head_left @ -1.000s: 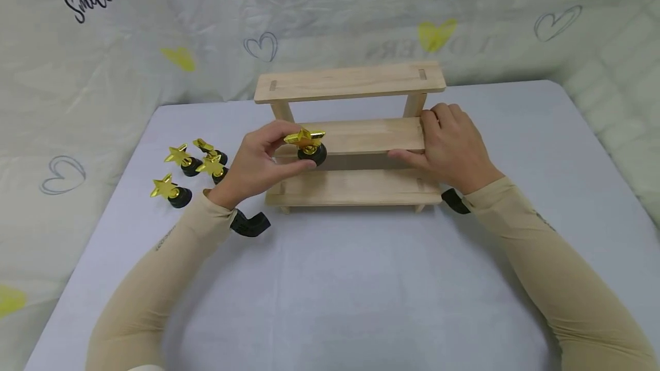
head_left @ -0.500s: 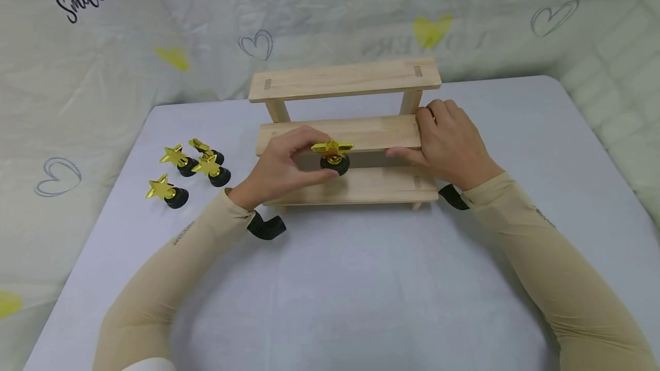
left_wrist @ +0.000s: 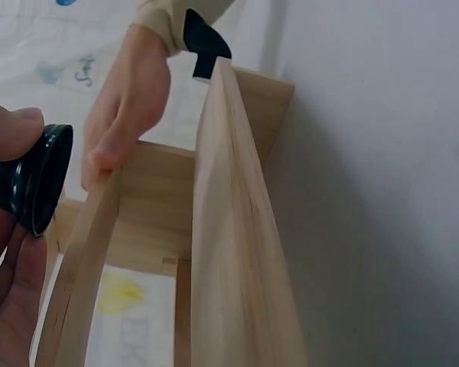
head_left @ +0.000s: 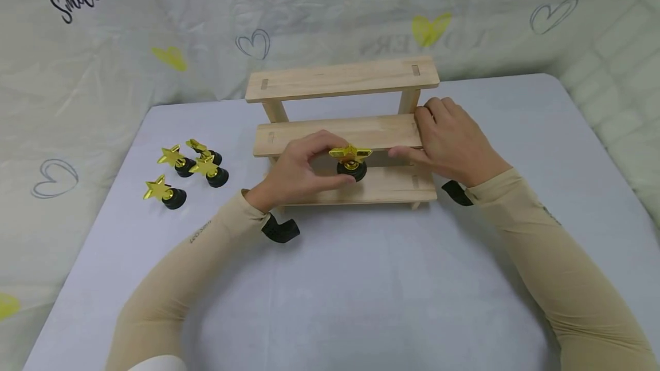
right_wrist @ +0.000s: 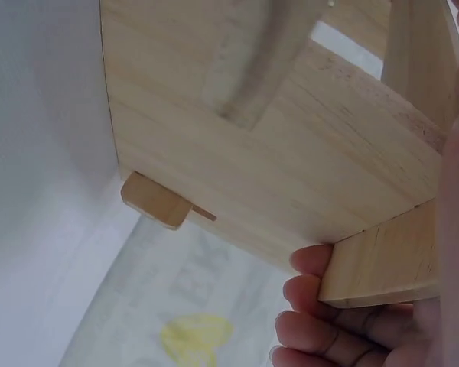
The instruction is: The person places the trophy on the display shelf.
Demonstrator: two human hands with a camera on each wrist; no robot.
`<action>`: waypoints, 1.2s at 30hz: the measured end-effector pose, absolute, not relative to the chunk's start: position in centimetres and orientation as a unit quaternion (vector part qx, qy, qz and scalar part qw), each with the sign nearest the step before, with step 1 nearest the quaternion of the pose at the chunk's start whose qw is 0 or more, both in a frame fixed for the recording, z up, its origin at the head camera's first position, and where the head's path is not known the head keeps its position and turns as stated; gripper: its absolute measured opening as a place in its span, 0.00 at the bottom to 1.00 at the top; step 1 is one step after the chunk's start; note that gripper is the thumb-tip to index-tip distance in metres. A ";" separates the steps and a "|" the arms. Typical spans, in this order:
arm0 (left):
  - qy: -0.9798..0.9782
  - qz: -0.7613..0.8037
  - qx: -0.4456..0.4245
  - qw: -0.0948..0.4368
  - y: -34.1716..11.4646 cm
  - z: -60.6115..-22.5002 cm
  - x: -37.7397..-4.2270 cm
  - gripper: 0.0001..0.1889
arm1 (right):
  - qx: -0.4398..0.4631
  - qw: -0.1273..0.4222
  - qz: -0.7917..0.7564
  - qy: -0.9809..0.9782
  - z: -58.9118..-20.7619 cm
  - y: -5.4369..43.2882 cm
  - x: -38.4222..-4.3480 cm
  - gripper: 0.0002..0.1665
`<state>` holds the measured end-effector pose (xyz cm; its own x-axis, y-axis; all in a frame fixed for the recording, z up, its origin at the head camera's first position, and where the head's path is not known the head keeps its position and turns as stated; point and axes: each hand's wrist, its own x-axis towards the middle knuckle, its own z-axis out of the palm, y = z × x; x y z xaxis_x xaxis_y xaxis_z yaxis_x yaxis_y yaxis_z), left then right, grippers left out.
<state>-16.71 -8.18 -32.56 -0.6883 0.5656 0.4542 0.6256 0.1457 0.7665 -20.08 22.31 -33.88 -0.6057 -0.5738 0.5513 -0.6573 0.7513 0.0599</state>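
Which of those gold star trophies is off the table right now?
The star trophy held between thumb and fingers of the left hand; the other four trophies are on the table, left of the wooden shelf.

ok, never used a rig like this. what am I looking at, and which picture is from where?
There's no machine here, just a person's two bare hands. The wide picture is from a head-worn camera looking forward and down; the two close ones are from cameras on each wrist.

The left hand pinches a gold star trophy; the left wrist view shows its black base up close. The right hand grips the right end of the middle board of a three-tier wooden shelf. Four more trophies sit on the white table, left of the shelf.
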 end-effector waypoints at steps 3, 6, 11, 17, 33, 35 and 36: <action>-0.752 -0.523 -0.400 0.023 -7.4 -32.8 -16.8 0.23 | 0.355 0.294 0.063 -0.885 -33.9 22.4 -20.2 0.64; -0.745 -0.528 -0.407 0.013 -6.6 -33.2 -16.8 0.23 | 0.362 0.300 0.053 -0.881 -34.0 22.5 -20.3 0.62; -0.736 -0.541 -0.407 -0.007 -5.8 -33.7 -16.7 0.22 | 0.367 0.305 0.054 -0.877 -34.3 22.2 -20.5 0.62; -0.720 -0.561 -0.407 -0.032 -4.9 -34.0 -16.2 0.22 | 0.362 0.307 0.068 -0.878 -34.5 22.1 -20.6 0.62; -0.781 -0.477 -0.402 -0.031 -3.3 -36.2 -16.4 0.22 | 0.357 0.331 0.081 -0.870 -34.7 22.2 -20.7 0.60; -0.787 -0.472 -0.396 -0.031 -3.0 -36.3 -16.5 0.22 | 0.356 0.331 0.083 -0.870 -34.7 22.2 -20.7 0.60; -0.789 -0.471 -0.392 -0.032 -3.0 -36.4 -16.5 0.22 | 0.356 0.329 0.083 -0.871 -34.7 22.2 -20.7 0.60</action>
<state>-16.48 -2.95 -36.36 -0.6899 0.6499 0.3189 0.5895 0.2486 0.7686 -20.68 22.22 -34.66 -0.5307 -0.5646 0.6322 -0.6738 0.7335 0.0893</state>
